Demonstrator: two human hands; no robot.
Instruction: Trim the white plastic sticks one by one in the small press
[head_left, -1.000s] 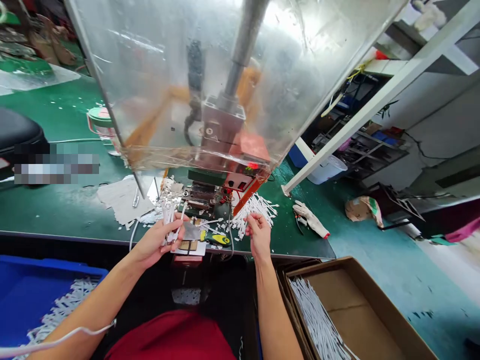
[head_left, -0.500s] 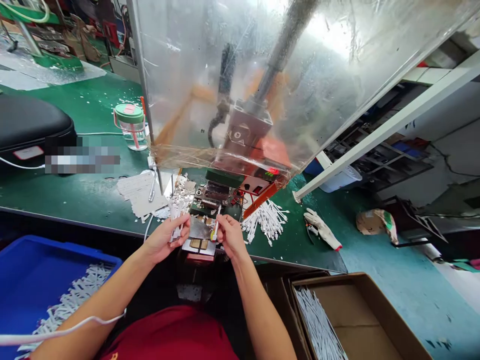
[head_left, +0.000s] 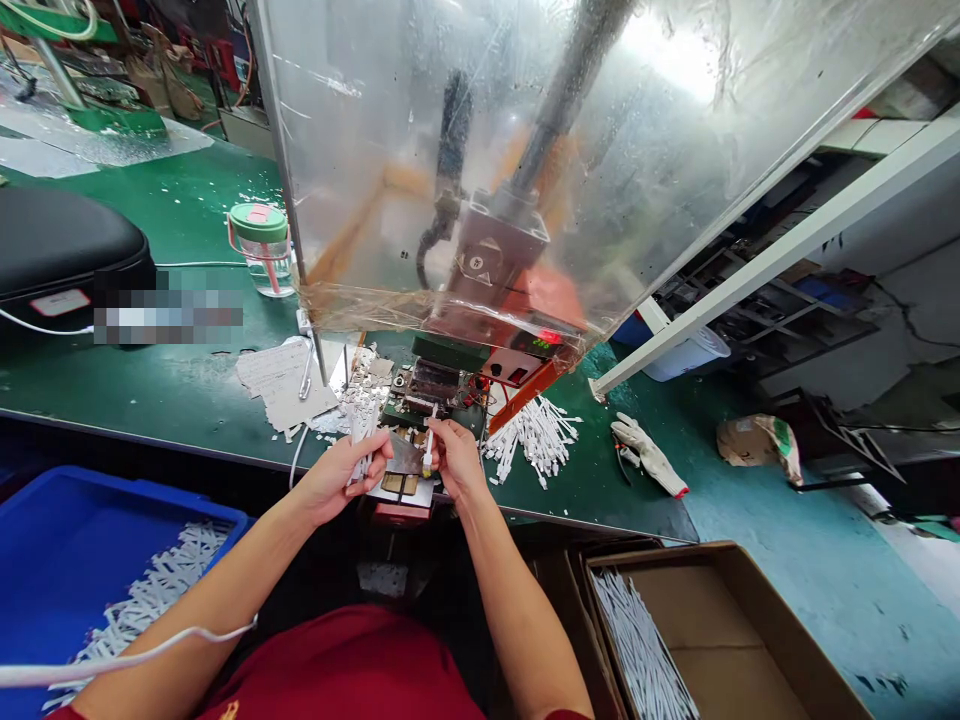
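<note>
Both hands are closed in a grip. The left hand [head_left: 339,482] curls around a small bundle of white strips [head_left: 362,442], which stands nearly upright, and the right hand [head_left: 457,462] pinches a single white strip [head_left: 429,448] between thumb and fingers, its end pointing up. The hands are near each other, just above a metal plate [head_left: 403,456] at the edge of a green workbench [head_left: 150,390]. Beyond them stands a press [head_left: 435,380] behind a clear plastic shield [head_left: 420,170]. Right of the right hand lies a heap of strips [head_left: 532,440]. Below the left hand, a blue crate [head_left: 112,490] holds more strips, and below the right hand, a cardboard box [head_left: 720,600] holds neatly stacked ones.
</note>
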